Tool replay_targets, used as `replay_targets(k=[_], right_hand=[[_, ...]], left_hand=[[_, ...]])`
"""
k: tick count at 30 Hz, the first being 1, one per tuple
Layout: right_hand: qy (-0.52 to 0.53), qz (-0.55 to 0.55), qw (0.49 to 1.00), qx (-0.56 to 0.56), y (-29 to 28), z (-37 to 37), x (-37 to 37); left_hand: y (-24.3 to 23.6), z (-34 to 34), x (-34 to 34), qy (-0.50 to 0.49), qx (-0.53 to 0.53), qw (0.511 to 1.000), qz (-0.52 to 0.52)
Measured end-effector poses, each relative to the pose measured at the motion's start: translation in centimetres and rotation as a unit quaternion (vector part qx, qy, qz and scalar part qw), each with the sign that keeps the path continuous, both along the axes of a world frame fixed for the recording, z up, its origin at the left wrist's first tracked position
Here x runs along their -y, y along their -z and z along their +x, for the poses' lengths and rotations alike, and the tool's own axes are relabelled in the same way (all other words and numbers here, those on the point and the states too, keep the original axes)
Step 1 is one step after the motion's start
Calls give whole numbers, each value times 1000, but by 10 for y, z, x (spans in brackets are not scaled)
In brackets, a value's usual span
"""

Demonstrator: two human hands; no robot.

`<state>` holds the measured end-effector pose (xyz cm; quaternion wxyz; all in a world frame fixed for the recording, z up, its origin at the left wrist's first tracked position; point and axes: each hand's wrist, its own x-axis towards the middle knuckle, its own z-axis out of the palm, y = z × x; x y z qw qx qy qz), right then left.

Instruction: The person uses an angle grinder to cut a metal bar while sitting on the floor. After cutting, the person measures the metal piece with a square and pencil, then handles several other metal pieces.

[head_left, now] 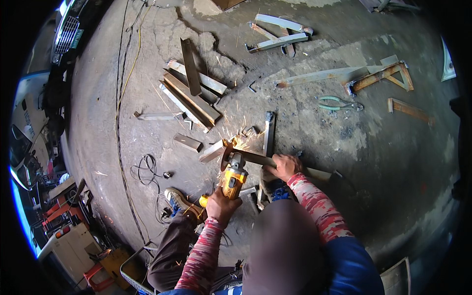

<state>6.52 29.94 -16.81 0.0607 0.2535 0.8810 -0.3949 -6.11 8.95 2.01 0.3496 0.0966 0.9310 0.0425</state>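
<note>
Take the clock from the cutting disc point(226, 157). At 6 o'clock your left hand point(222, 205) has its grip wrapped round the body of the yellow angle grinder point(233, 182). Between 3 and 4 o'clock your right hand point(286, 167) has its grip narrowed over the far end of the dark steel bar point(256, 158), which runs from there in to the disc. Sparks point(241, 140) spray mostly toward 12 and 1 o'clock.

To do this well, I'd keep the disc in one plane with the cut, let its speed do the work, and avoid any twist that could pinch it. One hand on the grinder leaves you little to resist a kick, so clamping the bar and freeing your right hand to steady the tool would be safer. Both hands look bare; gloves would help. I can't make out a guard from this angle. Mind the left shoe point(178, 200) between 7 and 8 o'clock, near the work, and keep the coiled black cable point(147, 173) at 9 o'clock away from the disc.

As for containers, the steel pieces point(191, 96) at 11 o'clock and the green-handled pliers point(337, 104) at 2 o'clock lie straight on the floor point(393, 162), not in any bin. Between 7 and 8 o'clock, far off, stands a yellowish-brown box-like thing point(118, 269); whether it holds anything, I can't tell.
</note>
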Motion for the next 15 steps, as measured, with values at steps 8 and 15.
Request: replay_targets(k=[8,15], right_hand=[[10,55,998,-16,1,-1,5],[2,-13,1000,24,10,2,5]], left_hand=[[-1,-2,-2,-3,10,1000,-9],[0,-4,-6,5,-3,1000,-7]])
